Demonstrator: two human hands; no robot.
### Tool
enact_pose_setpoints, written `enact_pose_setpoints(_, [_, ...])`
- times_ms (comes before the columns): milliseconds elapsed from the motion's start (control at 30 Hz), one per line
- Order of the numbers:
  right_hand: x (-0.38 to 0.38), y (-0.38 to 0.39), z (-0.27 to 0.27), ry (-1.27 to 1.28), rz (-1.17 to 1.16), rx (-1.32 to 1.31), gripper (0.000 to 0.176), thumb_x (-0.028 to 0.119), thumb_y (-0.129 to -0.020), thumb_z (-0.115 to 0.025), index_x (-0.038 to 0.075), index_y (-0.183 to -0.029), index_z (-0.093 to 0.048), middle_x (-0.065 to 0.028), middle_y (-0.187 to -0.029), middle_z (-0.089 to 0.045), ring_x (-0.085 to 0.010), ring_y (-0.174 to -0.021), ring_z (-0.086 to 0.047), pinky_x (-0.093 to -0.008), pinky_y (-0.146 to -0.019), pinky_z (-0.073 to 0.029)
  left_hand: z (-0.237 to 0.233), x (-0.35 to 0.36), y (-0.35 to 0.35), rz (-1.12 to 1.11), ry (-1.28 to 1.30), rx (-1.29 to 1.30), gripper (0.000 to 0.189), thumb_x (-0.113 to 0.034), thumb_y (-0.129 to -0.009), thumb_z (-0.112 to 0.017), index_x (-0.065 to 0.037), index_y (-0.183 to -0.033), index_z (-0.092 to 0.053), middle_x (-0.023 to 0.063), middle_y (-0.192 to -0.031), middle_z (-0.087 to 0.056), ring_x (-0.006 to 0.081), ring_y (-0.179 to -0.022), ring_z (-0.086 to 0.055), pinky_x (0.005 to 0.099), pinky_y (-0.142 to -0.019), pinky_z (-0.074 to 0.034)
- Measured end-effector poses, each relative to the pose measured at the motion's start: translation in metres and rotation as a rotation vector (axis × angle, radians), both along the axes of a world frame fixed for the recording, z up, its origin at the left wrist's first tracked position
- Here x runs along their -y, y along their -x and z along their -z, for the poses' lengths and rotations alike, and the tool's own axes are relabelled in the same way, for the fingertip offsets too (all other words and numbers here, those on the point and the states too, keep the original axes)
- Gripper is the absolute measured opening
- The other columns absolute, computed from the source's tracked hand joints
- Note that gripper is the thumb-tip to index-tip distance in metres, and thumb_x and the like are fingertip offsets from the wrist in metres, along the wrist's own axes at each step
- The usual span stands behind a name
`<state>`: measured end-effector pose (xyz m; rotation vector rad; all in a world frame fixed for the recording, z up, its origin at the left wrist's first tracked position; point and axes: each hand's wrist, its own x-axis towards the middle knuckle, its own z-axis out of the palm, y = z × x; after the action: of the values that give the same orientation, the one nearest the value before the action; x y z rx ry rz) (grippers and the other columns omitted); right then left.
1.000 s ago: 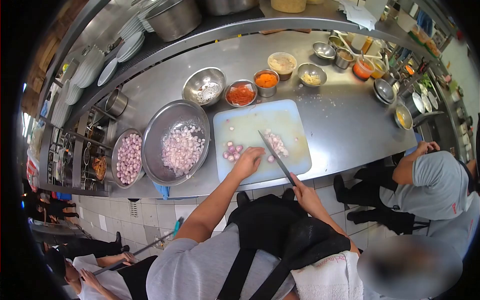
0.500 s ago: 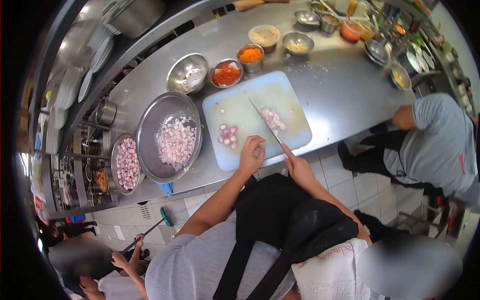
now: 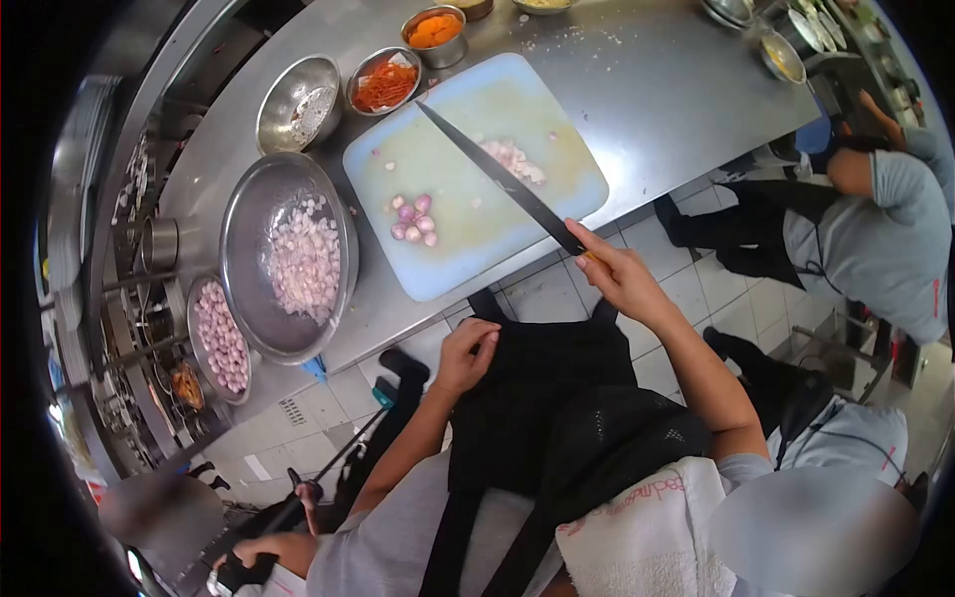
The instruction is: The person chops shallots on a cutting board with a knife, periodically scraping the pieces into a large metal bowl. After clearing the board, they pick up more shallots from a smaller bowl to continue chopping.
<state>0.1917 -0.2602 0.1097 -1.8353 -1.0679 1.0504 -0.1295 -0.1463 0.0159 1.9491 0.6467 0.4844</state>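
A large knife [image 3: 507,181] is gripped by its handle in my right hand [image 3: 624,276], its blade slanting over the white cutting board [image 3: 448,269]. Chopped shallots [image 3: 512,161] lie on the board beside the blade, and several whole peeled shallots [image 3: 414,219] sit at its left part. My left hand [image 3: 471,350] is off the board, near the black apron, its fingers curled together; whether it holds something is hidden. Left of the board stands a big metal bowl [image 3: 237,234] with chopped shallots [image 3: 303,261] in it.
A bowl of whole shallots [image 3: 221,333] stands at the counter's left edge. Behind the board are an empty-looking metal bowl [image 3: 274,111], shredded carrot [image 3: 384,86] and orange pieces [image 3: 435,31] in bowls. Co-workers [image 3: 865,224] stand at right; others are at lower left.
My left hand has moved back from the board's edge toward the apron and its fingers have closed. The knife is raised, its blade turned flatter. The view has shifted, and a person has appeared at lower right.
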Motion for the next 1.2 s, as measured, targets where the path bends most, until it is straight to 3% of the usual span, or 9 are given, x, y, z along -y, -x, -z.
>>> enact_pose_setpoints(133, [0.028,-0.01,0.007,-0.231,-0.071,0.016,0.056,0.016,-0.11,-0.066,0.021,-0.164,-0.053,-0.019,-0.107,-0.077,-0.0285,-0.068,-0.055,-0.0362,-0.074,-0.053,0.013,0.032,0.008,-0.21,-0.033,-0.049,0.01,-0.004,-0.101,-0.074,-0.002,-0.111,-0.076,0.0113,-0.097,-0.074,0.0205,-0.082,-0.069,0.0317,-0.076,-0.055])
enact_pose_setpoints(233, [0.065,-0.023,0.028,-0.492,-0.176,0.126,0.055,0.015,-0.109,-0.067,0.02,-0.162,-0.055,-0.0172,-0.099,-0.075,-0.0309,-0.071,-0.059,-0.0375,-0.076,-0.054,0.014,0.08,-0.001,-0.397,0.007,-0.058,0.01,-0.005,-0.102,-0.073,-0.001,-0.111,-0.076,0.0112,-0.096,-0.074,0.019,-0.081,-0.068,0.0312,-0.076,-0.054])
enact_pose_setpoints(333, [0.123,-0.038,0.039,-0.28,-0.297,0.068,0.054,0.014,-0.108,-0.068,0.02,-0.16,-0.058,-0.0146,-0.09,-0.071,-0.0336,-0.071,-0.063,-0.0388,-0.075,-0.055,0.023,0.137,-0.007,-0.44,0.018,-0.085,0.01,-0.006,-0.103,-0.073,-0.001,-0.111,-0.076,0.0106,-0.095,-0.074,0.0173,-0.079,-0.066,0.0307,-0.076,-0.054])
enact_pose_setpoints(567, [0.216,-0.031,0.061,-0.258,-0.434,0.153,0.057,0.016,-0.106,-0.07,0.028,-0.16,-0.058,-0.0124,-0.078,-0.063,-0.0351,-0.068,-0.064,-0.0448,-0.068,-0.054,0.032,0.228,0.02,-0.492,0.052,-0.185,0.01,-0.005,-0.103,-0.072,-0.002,-0.112,-0.077,0.0091,-0.094,-0.073,0.0168,-0.076,-0.066,0.0313,-0.074,-0.054])
enact_pose_setpoints(767, [0.254,0.011,0.094,-0.082,-0.411,0.288,0.056,0.023,-0.105,-0.071,0.03,-0.159,-0.057,-0.0133,-0.081,-0.064,-0.0384,-0.072,-0.068,-0.0499,-0.069,-0.057,0.043,0.21,0.066,-0.474,0.054,-0.27,0.013,-0.006,-0.104,-0.072,-0.003,-0.115,-0.077,0.0084,-0.097,-0.074,0.0155,-0.077,-0.066,0.0305,-0.073,-0.054])
enact_pose_setpoints(867, [0.269,0.041,0.124,0.065,-0.346,0.312,0.055,0.023,-0.103,-0.072,0.029,-0.156,-0.06,-0.0155,-0.092,-0.069,-0.0415,-0.08,-0.072,-0.0521,-0.074,-0.06,0.071,0.185,0.102,-0.423,0.059,-0.376,0.016,-0.008,-0.101,-0.074,-0.004,-0.117,-0.078,0.0098,-0.108,-0.076,0.0163,-0.079,-0.069,0.0318,-0.072,-0.058])
enact_pose_setpoints(1033, [0.285,0.123,0.178,0.294,-0.146,0.367,0.052,0.02,-0.1,-0.073,0.024,-0.152,-0.063,-0.0229,-0.108,-0.073,-0.0442,-0.096,-0.075,-0.0546,-0.086,-0.061,0.155,0.133,0.178,-0.239,0.033,-0.458,0.019,-0.01,-0.098,-0.075,-0.005,-0.115,-0.079,0.0139,-0.105,-0.08,0.0211,-0.082,-0.077,0.0364,-0.073,-0.063])
enact_pose_setpoints(1167, [0.284,0.216,0.23,0.387,0.135,0.215,0.052,0.019,-0.099,-0.073,0.022,-0.151,-0.064,-0.0251,-0.107,-0.072,-0.0457,-0.102,-0.073,-0.0552,-0.089,-0.059,0.243,0.088,0.248,-0.052,0.212,-0.692,0.028,-0.023,-0.095,-0.079,-0.009,-0.119,-0.081,0.0143,-0.108,-0.082,0.0243,-0.097,-0.079,0.0379,-0.09,-0.062])
enact_pose_setpoints(1200, [0.281,0.241,0.236,0.378,0.205,0.138,0.052,0.018,-0.101,-0.072,0.017,-0.152,-0.062,-0.0278,-0.114,-0.073,-0.0481,-0.107,-0.072,-0.0529,-0.093,-0.059,0.266,0.077,0.275,0.059,0.156,-0.795,0.032,-0.027,-0.094,-0.079,-0.009,-0.12,-0.08,0.0151,-0.11,-0.082,0.0282,-0.105,-0.079,0.0399,-0.095,-0.061])
